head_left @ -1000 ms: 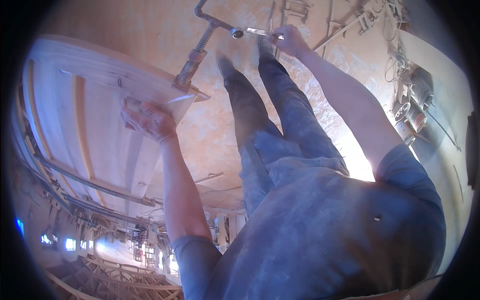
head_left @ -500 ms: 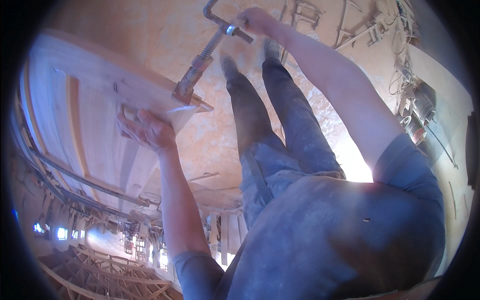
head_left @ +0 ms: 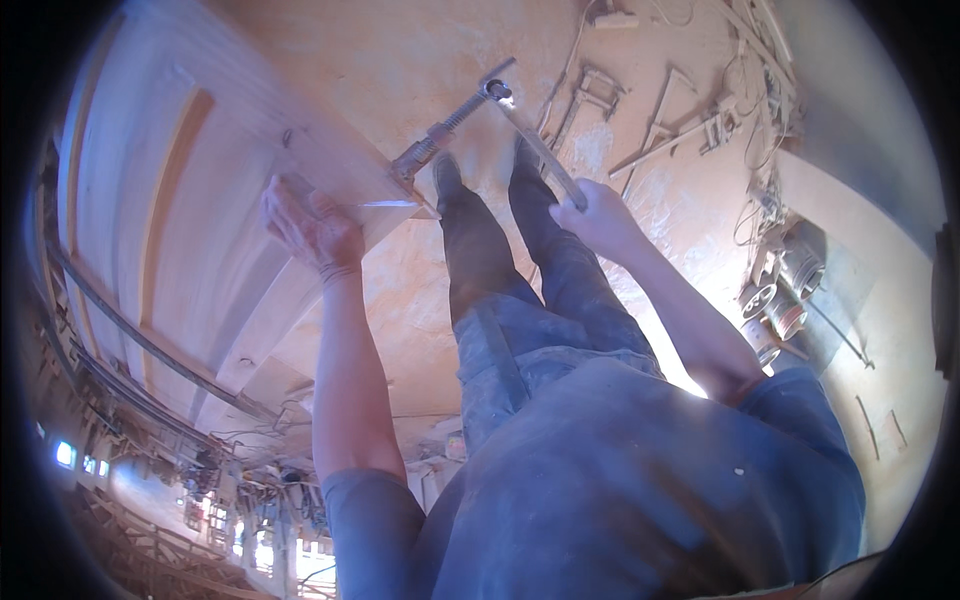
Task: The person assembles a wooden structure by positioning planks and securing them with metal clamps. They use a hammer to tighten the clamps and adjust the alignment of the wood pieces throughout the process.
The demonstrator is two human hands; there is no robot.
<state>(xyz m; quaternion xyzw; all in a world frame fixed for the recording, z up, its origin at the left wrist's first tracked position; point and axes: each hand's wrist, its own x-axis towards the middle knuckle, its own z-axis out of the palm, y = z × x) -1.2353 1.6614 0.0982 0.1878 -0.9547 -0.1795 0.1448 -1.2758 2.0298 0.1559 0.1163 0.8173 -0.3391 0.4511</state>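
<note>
A large wooden panel (head_left: 225,215) with lighter strips along it fills the left side. My left hand (head_left: 318,228) lies against its face near the right corner, fingers stretched out. Just beyond that hand, a screw clamp (head_left: 440,132) with a threaded spindle sits at the panel's edge. From the spindle's outer end a long metal bar handle (head_left: 545,155) slants down to the right. My right hand (head_left: 597,220) is closed around the lower end of this handle. The clamp's jaw is partly hidden behind the panel edge.
On the dusty floor at the far right lie metal clamps and frames (head_left: 597,90) among tangled cables. Several round cans or motor-like parts (head_left: 787,300) stand at the right. A long dark metal bar (head_left: 150,335) runs along the panel's left side. My legs (head_left: 490,240) stand close to the clamp.
My right hand has come down and nearer, and the handle has swung round the spindle end. My left hand stays on the panel. The whole view has shifted somewhat.
</note>
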